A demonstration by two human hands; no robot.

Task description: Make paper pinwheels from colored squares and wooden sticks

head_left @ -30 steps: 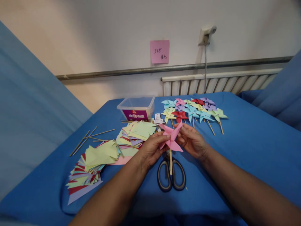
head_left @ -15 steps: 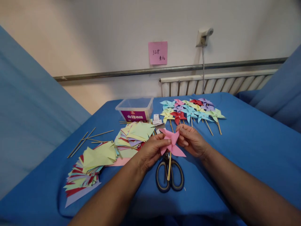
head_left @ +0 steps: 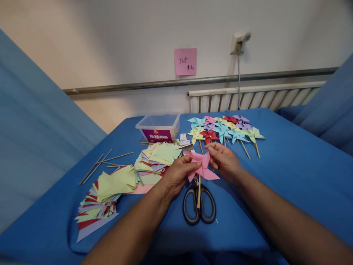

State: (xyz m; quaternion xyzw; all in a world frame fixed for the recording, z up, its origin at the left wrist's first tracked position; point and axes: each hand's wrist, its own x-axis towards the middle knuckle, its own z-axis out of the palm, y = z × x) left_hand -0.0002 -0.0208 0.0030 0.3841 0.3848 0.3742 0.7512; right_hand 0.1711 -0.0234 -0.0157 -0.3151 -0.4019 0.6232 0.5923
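Observation:
A pink paper pinwheel on a thin wooden stick is held above the blue table. My left hand is closed on its left side, the thumb lying across the middle of the paper. At the upper right blade, my right hand pinches the paper edge with thumb and forefinger; the exact contact is partly hidden. Directly below the pinwheel, dark-handled scissors rest on the cloth, their blades mostly covered by the paper. A small open white box stands just behind my left hand.
Finished pinwheels in several colours lie at the back right. A clear plastic box with a purple label stands at the back. Cut paper sheets are piled on the left, with loose sticks beyond. A radiator runs along the wall.
The pinwheel has turned and tilted slightly in my hands, its lower right blade shifting a little rightward. My right-hand fingers have moved slightly up. The stick's lower end sits a bit higher.

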